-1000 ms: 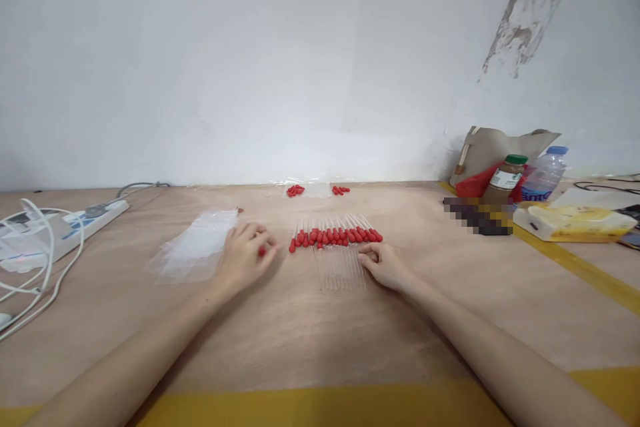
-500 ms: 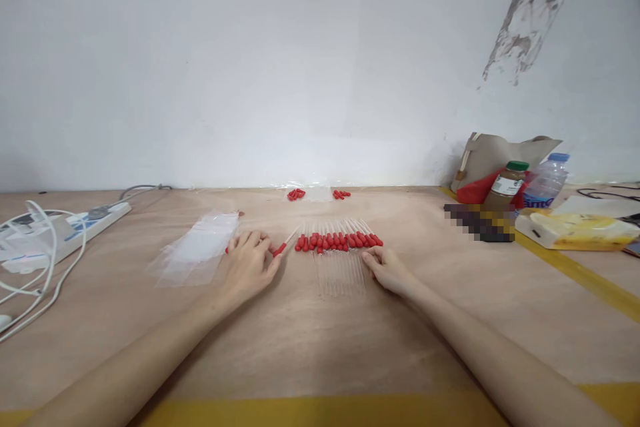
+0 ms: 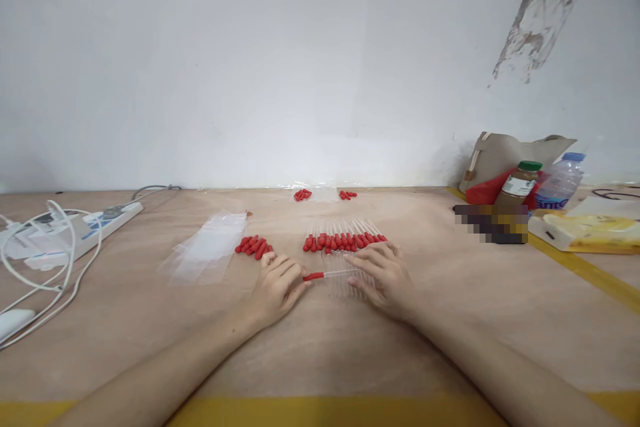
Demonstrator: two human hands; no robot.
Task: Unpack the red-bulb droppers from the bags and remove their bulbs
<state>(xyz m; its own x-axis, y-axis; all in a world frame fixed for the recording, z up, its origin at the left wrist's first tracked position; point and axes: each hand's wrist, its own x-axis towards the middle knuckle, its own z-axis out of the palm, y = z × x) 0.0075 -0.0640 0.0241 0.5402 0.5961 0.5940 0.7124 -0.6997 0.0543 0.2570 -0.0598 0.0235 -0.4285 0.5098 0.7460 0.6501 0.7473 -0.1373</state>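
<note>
1. I see solid red on the row of bulbs (image 3: pixel 345 241) and the loose heap (image 3: pixel 255 247)
2. My feed shows the tabletop (image 3: pixel 300 360) tan, the front band (image 3: pixel 300 413) yellow
3. I read the left bottle cap (image 3: pixel 530 165) as green, the right bottle cap (image 3: pixel 573 157) as blue
4. I get the power strip (image 3: pixel 131 213) white

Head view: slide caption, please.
Left hand holds a red-bulbed dropper pointing toward the right hand; more droppers lie beyond.

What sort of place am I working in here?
Probably a makeshift packing or assembly bench against a wall: the tabletop holds a row of red-bulbed droppers, clear plastic bags and a power strip.
</note>
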